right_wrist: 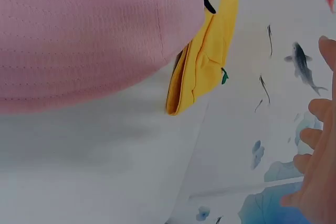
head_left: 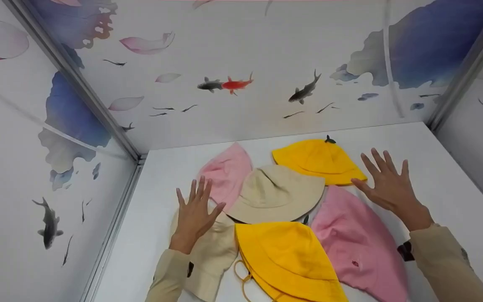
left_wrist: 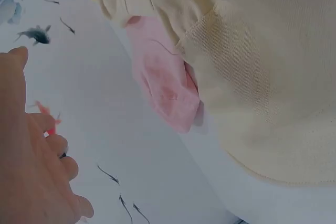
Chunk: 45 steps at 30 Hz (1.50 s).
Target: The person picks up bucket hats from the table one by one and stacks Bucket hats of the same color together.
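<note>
Several bucket hats lie spread on a white table. My left hand [head_left: 195, 216], fingers straight and spread, hovers over a cream hat [head_left: 212, 260] at the left and holds nothing. Over by the right side, my right hand [head_left: 392, 186] is likewise spread, near the brim of the far yellow hat [head_left: 317, 159]. Below it lies a darker pink hat [head_left: 359, 243] with a small red mark. A beige hat [head_left: 283, 191] sits in the middle, overlapping a light pink hat [head_left: 227, 170]. The near yellow hat [head_left: 285, 256] has a thin cord.
White panels with painted fish and petals surround the table [head_left: 447, 180] at the back and both sides. Metal corner posts [head_left: 78, 79] join the panels. The near yellow hat's cord [head_left: 243, 279] trails on the table to its left.
</note>
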Each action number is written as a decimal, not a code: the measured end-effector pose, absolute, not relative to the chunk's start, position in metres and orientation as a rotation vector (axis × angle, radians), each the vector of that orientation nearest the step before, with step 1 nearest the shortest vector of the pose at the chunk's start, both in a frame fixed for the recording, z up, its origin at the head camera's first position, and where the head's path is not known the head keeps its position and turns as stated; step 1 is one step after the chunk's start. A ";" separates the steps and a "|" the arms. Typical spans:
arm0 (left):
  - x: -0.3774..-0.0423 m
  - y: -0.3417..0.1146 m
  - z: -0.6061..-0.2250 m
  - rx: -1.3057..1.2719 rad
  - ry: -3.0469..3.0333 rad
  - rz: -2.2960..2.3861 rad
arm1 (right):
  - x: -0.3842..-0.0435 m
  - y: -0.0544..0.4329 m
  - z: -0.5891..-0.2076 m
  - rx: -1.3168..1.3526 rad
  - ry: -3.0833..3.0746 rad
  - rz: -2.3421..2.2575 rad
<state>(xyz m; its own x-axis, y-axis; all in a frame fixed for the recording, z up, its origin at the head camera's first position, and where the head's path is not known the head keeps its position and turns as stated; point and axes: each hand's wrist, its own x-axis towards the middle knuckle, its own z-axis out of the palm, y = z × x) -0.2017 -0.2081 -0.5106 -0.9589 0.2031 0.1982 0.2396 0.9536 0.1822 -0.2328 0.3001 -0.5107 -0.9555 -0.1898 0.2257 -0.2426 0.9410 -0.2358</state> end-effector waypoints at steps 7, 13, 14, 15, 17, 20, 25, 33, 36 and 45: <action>-0.193 -0.199 -0.517 -0.403 -2.918 -0.366 | -0.222 0.289 -0.512 0.365 -2.879 0.421; -0.183 -0.191 -0.525 -0.439 -3.007 -0.451 | -0.214 0.274 -0.513 0.438 -2.832 0.477; -0.182 -0.190 -0.526 -0.449 -3.008 -0.460 | -0.213 0.271 -0.513 0.448 -2.824 0.491; -0.181 -0.189 -0.528 -0.458 -3.006 -0.460 | -0.213 0.269 -0.514 0.455 -2.818 0.504; -0.178 -0.186 -0.530 -0.475 -3.000 -0.445 | -0.211 0.264 -0.514 0.466 -2.812 0.531; -0.174 -0.179 -0.534 -0.517 -2.988 -0.430 | -0.205 0.259 -0.515 0.472 -2.800 0.547; -0.167 -0.170 -0.540 -0.578 -3.021 -0.481 | -0.193 0.249 -0.520 0.474 -2.785 0.533; -0.159 -0.162 -0.551 -0.586 -3.190 -0.566 | -0.183 0.225 -0.531 0.595 -2.704 0.545; -0.158 -0.159 -0.555 -0.593 -3.179 -0.574 | -0.178 0.218 -0.534 0.650 -2.637 0.597; -0.156 -0.154 -0.564 -0.537 -3.153 -0.511 | -0.142 0.207 -0.548 0.495 -2.757 0.844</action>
<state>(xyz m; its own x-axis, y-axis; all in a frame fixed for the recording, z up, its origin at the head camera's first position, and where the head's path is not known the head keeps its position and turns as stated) -0.1556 -0.1538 -0.5642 -0.9405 0.3372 -0.0422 0.3066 0.8956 0.3225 -0.1417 0.2066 -0.5477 -0.9201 -0.2529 0.2989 -0.3770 0.7789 -0.5013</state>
